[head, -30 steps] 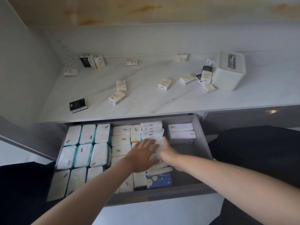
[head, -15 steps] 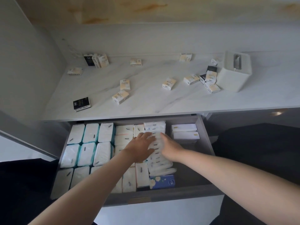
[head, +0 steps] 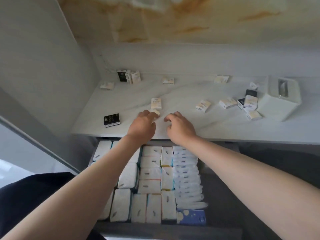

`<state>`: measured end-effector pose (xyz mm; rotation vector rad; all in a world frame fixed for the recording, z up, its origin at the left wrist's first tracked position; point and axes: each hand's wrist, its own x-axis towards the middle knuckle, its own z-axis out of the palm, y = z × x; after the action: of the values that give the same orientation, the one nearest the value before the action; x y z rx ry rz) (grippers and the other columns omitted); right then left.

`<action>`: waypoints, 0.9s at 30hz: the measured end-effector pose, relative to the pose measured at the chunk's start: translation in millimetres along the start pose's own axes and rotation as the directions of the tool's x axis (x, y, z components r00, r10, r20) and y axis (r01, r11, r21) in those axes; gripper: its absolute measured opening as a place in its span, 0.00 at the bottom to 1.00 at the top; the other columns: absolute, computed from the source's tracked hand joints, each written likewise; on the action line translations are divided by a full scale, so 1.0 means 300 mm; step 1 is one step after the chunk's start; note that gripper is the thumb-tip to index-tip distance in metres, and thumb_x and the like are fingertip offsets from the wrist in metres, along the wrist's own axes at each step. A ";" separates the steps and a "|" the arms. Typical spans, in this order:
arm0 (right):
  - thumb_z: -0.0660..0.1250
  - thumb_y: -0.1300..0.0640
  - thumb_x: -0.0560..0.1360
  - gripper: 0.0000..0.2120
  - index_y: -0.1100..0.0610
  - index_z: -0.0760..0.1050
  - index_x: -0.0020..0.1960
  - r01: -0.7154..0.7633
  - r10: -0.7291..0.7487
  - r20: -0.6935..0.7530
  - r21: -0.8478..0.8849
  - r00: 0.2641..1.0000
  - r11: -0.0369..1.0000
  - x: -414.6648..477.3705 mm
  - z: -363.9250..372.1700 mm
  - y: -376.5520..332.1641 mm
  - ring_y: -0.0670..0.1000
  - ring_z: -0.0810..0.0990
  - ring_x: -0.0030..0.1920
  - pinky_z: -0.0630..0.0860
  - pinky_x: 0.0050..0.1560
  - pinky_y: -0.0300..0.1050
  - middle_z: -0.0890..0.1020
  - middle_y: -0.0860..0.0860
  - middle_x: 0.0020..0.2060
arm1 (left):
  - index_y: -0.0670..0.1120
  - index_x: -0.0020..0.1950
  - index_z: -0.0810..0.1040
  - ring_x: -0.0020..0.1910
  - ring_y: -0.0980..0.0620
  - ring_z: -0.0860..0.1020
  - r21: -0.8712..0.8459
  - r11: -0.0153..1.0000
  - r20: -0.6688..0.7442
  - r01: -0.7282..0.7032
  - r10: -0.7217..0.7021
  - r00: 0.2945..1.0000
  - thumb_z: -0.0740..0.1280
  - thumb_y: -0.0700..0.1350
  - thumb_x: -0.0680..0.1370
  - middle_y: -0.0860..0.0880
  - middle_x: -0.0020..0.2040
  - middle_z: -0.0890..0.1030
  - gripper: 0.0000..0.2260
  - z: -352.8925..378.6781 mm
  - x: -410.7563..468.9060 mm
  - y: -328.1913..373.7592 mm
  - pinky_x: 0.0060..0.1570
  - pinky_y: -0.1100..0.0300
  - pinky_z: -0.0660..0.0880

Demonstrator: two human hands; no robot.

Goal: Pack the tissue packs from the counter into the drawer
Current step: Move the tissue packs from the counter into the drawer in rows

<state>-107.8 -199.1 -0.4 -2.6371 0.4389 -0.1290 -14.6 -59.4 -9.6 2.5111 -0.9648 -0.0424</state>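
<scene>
By the counter's (head: 216,130) front-left edge lies a black pack (head: 111,120), flat and untouched. Behind it, by the left edge, sits a pale pack (head: 107,86), and in the back-left corner three packs (head: 129,77) stand together on end.

The left hand (head: 143,123) reaches over the front edge, fingers bent down on a cream pack (head: 155,111), which peeks out past the fingertips. Whether the grip has closed I cannot tell. A second cream pack (head: 156,103) lies just behind it. The right hand (head: 180,127) hovers just beside the left over bare counter, fingers half-curled, with nothing showing in it.

Further right a lone pack (head: 203,106) lies mid-counter, two more (head: 168,80) sit along the back, and a cluster (head: 247,104) is heaped against a white box (head: 280,101) near the right edge. So most loose packs remain on the counter.

Under the front edge the drawer (head: 221,187) stands open, its left and middle filled with rows of packs and bare floor at its right side.

These packs look light and soft, wrapped in slick film that dents easily. I would pinch one across its short sides, thumb against fingers, and not squeeze hard. Sliding it toward the front edge should help the fingers get under it
</scene>
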 end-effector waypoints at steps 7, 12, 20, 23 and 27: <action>0.59 0.66 0.75 0.34 0.54 0.57 0.79 0.140 -0.108 0.257 -0.109 0.960 0.984 0.218 0.031 -0.019 0.55 0.60 0.76 0.67 0.70 0.53 0.52 0.50 0.80 | 0.61 0.78 0.58 0.77 0.48 0.54 0.171 0.985 0.285 -0.009 -0.040 0.958 0.60 0.49 0.82 0.52 0.79 0.56 0.25 0.016 0.057 -0.115 0.71 0.47 0.60; 0.58 0.67 0.76 0.38 0.56 0.44 0.81 0.218 -0.142 0.319 -0.217 0.937 0.952 0.312 0.067 -0.007 0.55 0.52 0.79 0.63 0.72 0.56 0.47 0.52 0.81 | 0.57 0.67 0.74 0.61 0.48 0.70 0.235 0.971 0.087 -0.052 0.032 0.996 0.67 0.50 0.77 0.50 0.59 0.74 0.18 -0.001 0.092 -0.132 0.58 0.55 0.68; 0.65 0.59 0.69 0.28 0.57 0.70 0.70 0.266 -0.256 0.080 -0.424 0.963 0.866 0.322 0.111 0.039 0.60 0.66 0.67 0.61 0.69 0.55 0.69 0.57 0.66 | 0.50 0.61 0.75 0.69 0.52 0.69 -0.161 0.986 0.165 0.032 -0.005 0.986 0.76 0.44 0.71 0.52 0.72 0.69 0.20 0.042 0.091 -0.172 0.64 0.62 0.65; 0.65 0.62 0.72 0.23 0.60 0.70 0.67 0.251 -0.217 0.147 -0.274 0.965 0.929 0.310 0.089 0.057 0.61 0.57 0.76 0.60 0.72 0.58 0.60 0.60 0.75 | 0.48 0.57 0.75 0.57 0.49 0.75 -0.136 0.990 0.118 0.041 -0.025 0.993 0.76 0.46 0.70 0.53 0.56 0.77 0.19 0.050 0.091 -0.157 0.56 0.56 0.72; 0.64 0.63 0.74 0.20 0.58 0.68 0.65 0.216 -0.172 0.228 -0.186 0.958 0.958 0.258 0.054 0.074 0.60 0.71 0.64 0.70 0.60 0.54 0.68 0.56 0.67 | 0.49 0.63 0.72 0.55 0.51 0.70 -0.127 0.990 0.101 0.055 -0.042 0.994 0.78 0.49 0.68 0.51 0.56 0.75 0.27 0.050 0.043 -0.140 0.53 0.57 0.71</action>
<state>-38.2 -236.2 -23.6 -2.8581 0.1245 0.1408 18.8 -46.0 -39.1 2.4311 -0.9085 -0.2379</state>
